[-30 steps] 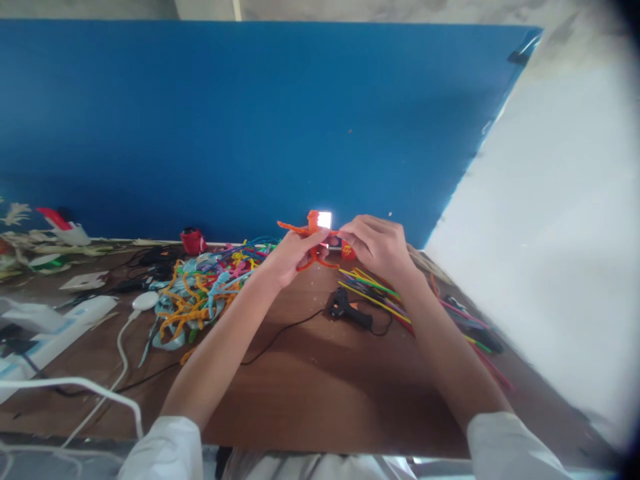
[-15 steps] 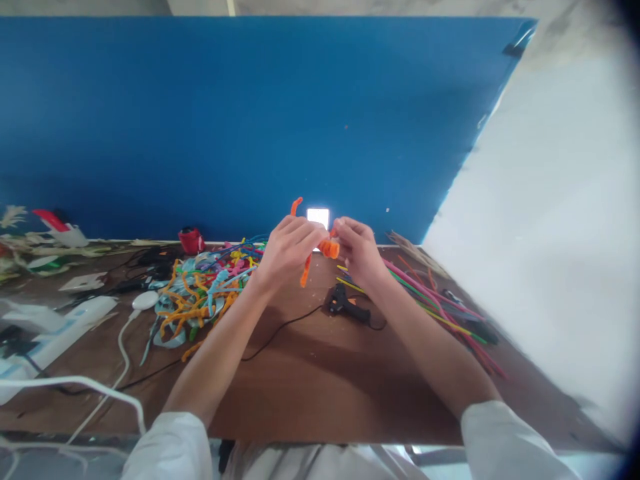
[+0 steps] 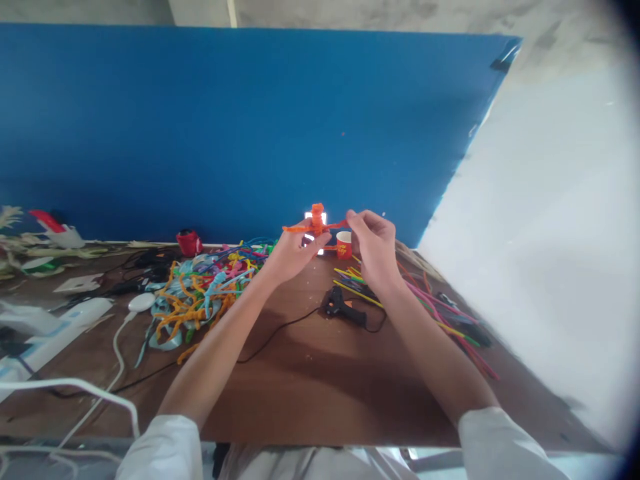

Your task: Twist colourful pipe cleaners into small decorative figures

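Two hands are holding an orange pipe-cleaner figure (image 3: pixel 317 227) up at the centre of the frame.

The left hand (image 3: pixel 293 251) is pinching the figure from below and the right hand (image 3: pixel 373 245) is gripping its right tip; the figure's long axis is running almost level, left to right, with a short twisted stub pointing up. Below, a black glue gun (image 3: pixel 344 308) is lying on the brown table (image 3: pixel 310 387), a tangled pile of pipe cleaners (image 3: pixel 200 297) is sitting at left, and a red cup (image 3: pixel 343 245) is standing just behind.
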A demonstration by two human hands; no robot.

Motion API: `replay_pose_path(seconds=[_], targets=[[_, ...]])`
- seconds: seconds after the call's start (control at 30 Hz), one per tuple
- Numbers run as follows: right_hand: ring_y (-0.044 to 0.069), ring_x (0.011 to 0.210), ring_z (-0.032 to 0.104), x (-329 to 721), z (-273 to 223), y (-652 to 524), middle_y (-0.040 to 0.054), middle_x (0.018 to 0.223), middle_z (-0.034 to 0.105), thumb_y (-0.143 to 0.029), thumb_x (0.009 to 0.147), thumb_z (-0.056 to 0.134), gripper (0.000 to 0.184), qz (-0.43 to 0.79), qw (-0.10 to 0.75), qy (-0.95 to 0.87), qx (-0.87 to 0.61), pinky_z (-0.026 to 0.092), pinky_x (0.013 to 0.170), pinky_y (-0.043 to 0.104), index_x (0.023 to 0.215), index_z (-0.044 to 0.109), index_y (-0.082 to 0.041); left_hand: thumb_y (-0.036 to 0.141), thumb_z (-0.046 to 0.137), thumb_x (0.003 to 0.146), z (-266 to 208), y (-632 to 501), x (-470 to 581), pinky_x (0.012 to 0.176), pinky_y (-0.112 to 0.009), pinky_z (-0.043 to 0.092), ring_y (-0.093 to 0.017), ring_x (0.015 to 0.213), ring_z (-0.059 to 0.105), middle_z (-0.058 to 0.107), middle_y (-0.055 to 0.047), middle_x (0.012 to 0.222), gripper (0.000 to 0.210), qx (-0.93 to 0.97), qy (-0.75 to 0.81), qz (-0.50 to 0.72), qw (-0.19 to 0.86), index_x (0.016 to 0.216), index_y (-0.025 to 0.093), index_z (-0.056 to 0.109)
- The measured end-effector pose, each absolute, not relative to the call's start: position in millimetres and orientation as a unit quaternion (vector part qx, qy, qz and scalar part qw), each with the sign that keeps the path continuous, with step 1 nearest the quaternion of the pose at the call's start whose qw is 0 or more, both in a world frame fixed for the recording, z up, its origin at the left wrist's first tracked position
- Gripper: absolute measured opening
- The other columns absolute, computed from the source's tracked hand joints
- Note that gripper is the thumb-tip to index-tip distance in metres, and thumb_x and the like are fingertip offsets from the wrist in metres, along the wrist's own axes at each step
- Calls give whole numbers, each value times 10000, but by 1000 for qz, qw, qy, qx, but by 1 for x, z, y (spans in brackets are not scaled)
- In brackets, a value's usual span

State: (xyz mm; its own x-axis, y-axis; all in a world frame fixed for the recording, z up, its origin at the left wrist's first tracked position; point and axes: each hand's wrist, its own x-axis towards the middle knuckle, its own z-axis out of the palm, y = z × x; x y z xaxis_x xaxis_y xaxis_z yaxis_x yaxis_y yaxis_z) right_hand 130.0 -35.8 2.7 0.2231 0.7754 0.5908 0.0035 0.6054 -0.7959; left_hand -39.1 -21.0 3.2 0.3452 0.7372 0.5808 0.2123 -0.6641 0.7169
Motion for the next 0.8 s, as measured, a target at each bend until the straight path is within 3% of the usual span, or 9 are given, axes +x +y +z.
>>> replay_pose_path(seconds=[0.13,0.23,0.33,0.43,0.6,0.7,0.8], targets=[[93,524,414,137,5,-34,-39,598,497,-425,938,593,305,106,667,-653,-343,331,527,261,727,608,-206,524,650,861,3,-20,-40,777,-282,492,-177,827,650,733,-84,887,395,728,316,490,361,906,140,733],[125,676,573,145,10,-34,23,868,669,-361,963,565,187,-21,604,-726,-328,438,629,274,1002,680,-219,548,683,827,5,-22,-40,695,-253,477,-145,724,621,733,-70,815,416,707,314,493,398,853,136,743],[180,895,637,153,13,-33,68,1065,692,-314,969,563,211,-150,521,-780,-313,486,748,309,1138,669,-248,560,708,802,6,-22,-41,583,-227,425,-104,610,562,719,-52,758,426,697,308,487,427,840,138,750],[203,975,633,158,12,-29,64,1069,717,-283,978,551,182,-240,449,-809,-293,477,824,336,1107,679,-265,553,726,789,7,-23,-42,539,-221,402,-91,566,543,693,-39,705,406,686,281,463,486,822,149,746],[170,860,629,160,8,-27,34,941,749,-173,993,476,206,-306,397,-820,-275,438,744,309,1023,670,-238,527,730,794,10,-24,-48,457,-197,346,-71,554,551,682,-29,734,341,642,239,430,588,808,186,740],[166,803,607,160,9,-30,37,865,736,-179,994,462,212,-307,381,-827,-276,420,709,301,928,659,-219,527,705,822,11,-24,-50,419,-183,302,-52,521,517,677,-38,735,350,631,237,407,616,815,179,738],[158,722,571,160,9,-31,33,763,696,-223,997,457,259,-271,388,-834,-284,398,681,295,818,643,-212,525,700,828,8,-23,-48,451,-178,345,-67,556,558,688,-50,766,363,654,255,405,586,867,166,734]])
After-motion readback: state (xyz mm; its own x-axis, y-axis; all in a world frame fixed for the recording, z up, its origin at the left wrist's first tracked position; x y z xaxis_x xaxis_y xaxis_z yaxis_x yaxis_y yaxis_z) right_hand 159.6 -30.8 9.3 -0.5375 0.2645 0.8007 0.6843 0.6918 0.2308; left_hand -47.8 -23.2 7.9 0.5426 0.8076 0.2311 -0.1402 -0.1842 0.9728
